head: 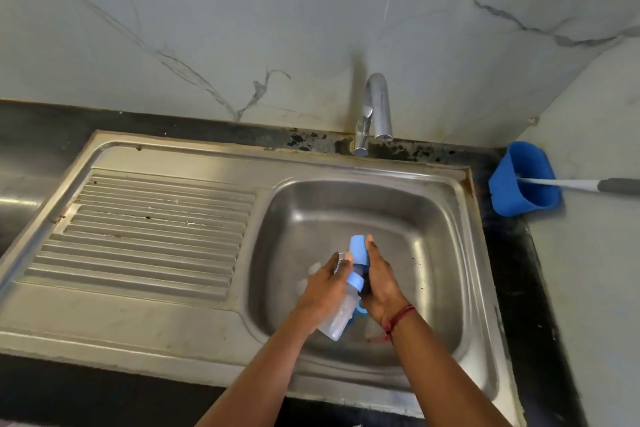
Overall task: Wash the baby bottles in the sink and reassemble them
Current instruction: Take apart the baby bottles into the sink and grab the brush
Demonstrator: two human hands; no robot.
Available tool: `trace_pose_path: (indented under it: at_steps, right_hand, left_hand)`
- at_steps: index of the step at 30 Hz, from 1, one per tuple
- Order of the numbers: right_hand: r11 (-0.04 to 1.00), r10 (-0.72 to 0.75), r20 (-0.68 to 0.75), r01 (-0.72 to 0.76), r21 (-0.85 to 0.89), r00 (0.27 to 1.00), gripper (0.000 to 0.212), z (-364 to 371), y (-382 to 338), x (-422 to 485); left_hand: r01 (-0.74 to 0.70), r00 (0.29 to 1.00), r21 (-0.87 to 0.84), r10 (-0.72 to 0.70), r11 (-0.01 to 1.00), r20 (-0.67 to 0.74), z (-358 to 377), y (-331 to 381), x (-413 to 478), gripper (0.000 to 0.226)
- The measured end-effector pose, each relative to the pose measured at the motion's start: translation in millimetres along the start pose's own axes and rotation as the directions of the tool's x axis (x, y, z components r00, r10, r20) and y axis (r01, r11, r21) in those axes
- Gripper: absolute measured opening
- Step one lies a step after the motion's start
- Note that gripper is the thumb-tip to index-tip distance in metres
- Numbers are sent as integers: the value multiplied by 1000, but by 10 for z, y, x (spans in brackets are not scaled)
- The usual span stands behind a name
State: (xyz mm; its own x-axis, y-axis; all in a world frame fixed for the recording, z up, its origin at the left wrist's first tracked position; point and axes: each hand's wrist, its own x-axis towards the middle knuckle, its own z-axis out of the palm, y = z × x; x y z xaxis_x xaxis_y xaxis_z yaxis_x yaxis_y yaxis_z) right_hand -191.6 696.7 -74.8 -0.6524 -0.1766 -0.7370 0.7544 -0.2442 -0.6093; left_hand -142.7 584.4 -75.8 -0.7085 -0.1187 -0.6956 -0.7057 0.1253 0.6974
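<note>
Over the sink (433,218), left hand (323,291) grips a baby bottle (337,321), right hand (379,282) its cap (358,250).

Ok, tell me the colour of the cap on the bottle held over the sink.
Light blue. The cap on the clear bottle shows best in the head view.

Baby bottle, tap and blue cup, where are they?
baby bottle (339,320): head view, on its clear body.
tap (379,99): head view, on its curved spout.
blue cup (526,157): head view, on its side wall.
</note>
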Motion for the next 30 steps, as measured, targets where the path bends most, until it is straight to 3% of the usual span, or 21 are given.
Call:
trace_pose_path:
  at_steps: [3,9,11,14,18,23,27,30]
  right_hand:
    - [1000,6,-135,-4,20,991,53,-104,-61,130]
    - [996,31,-252,-50,-71,967,38,-398,-77,289]
    - [985,61,-269,-102,-142,961,38,-450,-4,339]
    - [972,137,-300,-187,-142,944,31,-468,82,349]
    - [958,172,-331,-236,-163,928,32,-475,149,364]
    - [971,141,-340,-198,-137,930,24,-455,124,364]
    - [985,78,-416,-135,-111,906,16,-436,37,291]
    - [988,27,-336,-76,-135,942,14,-383,-62,187]
  left_hand:
    - [81,996,-52,-82,995,-27,-48,0,54,57]
    - [221,969,-159,-234,962,-73,-194,74,30,42]
    - [272,955,-190,-288,943,-66,-204,13,78,46]
    - [331,935,-234,-352,914,-51,-207,-218,234,68]
    - [343,929,-211,-364,915,-67,-175,-578,430,76]
    - [324,931,-197,-348,925,-105,-179,-465,244,74]
    - [252,949,-129,-271,959,-161,-181,-162,-62,58]
    - [183,969,-48,-189,982,-161,-160,-94,-127,42]
